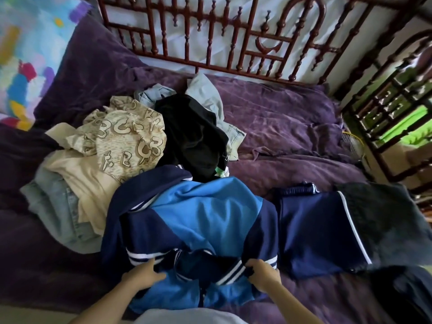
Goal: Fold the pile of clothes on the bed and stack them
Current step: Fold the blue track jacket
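Observation:
A blue and navy jacket (pixel 205 213) with white-striped cuffs lies spread on the purple bed right in front of me. My left hand (pixel 142 275) grips its left striped cuff. My right hand (pixel 264 274) grips the right striped cuff. Behind the jacket sits the unfolded pile: a beige patterned shirt (pixel 126 139), a cream garment (pixel 77 176), light denim (pixel 56 211) and a black garment (pixel 191 134). Folded navy shorts with a white stripe (pixel 318 232) lie flat to the right.
A dark grey cloth (pixel 385 218) lies right of the shorts. A carved red-brown wooden bed rail (pixel 210 38) runs along the far side, with a second rail (pixel 397 108) at the right. A colourful pillow (pixel 25 57) is at the far left. Purple bedding (pixel 292 132) covers the bed.

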Tool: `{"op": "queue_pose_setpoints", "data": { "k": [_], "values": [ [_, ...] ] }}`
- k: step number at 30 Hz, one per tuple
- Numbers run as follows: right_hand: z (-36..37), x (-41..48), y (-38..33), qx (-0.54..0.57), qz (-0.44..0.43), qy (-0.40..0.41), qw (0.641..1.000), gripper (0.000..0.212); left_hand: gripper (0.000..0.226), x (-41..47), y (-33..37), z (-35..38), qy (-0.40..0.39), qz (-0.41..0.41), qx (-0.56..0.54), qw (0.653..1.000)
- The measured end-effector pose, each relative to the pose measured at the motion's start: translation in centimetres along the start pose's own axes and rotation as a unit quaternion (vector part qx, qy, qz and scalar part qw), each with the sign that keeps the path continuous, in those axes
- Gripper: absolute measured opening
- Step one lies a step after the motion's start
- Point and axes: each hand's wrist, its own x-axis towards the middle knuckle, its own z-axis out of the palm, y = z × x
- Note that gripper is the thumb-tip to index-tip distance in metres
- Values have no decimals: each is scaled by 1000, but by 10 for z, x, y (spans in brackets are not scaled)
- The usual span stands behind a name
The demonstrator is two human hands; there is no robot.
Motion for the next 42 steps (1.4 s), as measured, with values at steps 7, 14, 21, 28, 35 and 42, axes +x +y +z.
{"op": "queue_pose_setpoints", "data": {
  "k": [7, 14, 21, 28, 35, 42],
  "values": [
    [-36, 7, -4, 156, -174, 106, 966, 68, 19, -5, -7, -14, 23, 78, -90, 993],
    [-121, -6, -27, 341, -231, 249, 877, 64, 34, -86, 31, -114, 353, 220, -283, 864],
    [-220, -58, -72, 441, -345, 388, 732, 56, 25, -155, 82, -202, 557, 286, -359, 692],
    [-328, -134, -108, 450, -452, 480, 602, 43, 23, -250, 134, -304, 690, 395, -396, 460],
    [-393, -227, -117, 518, -563, 458, 452, 41, 23, -359, 156, -348, 735, 484, -371, 297],
    [-414, -264, -117, 517, -575, 463, 433, 39, 20, -413, 166, -363, 785, 462, -312, 269]
  ]
}}
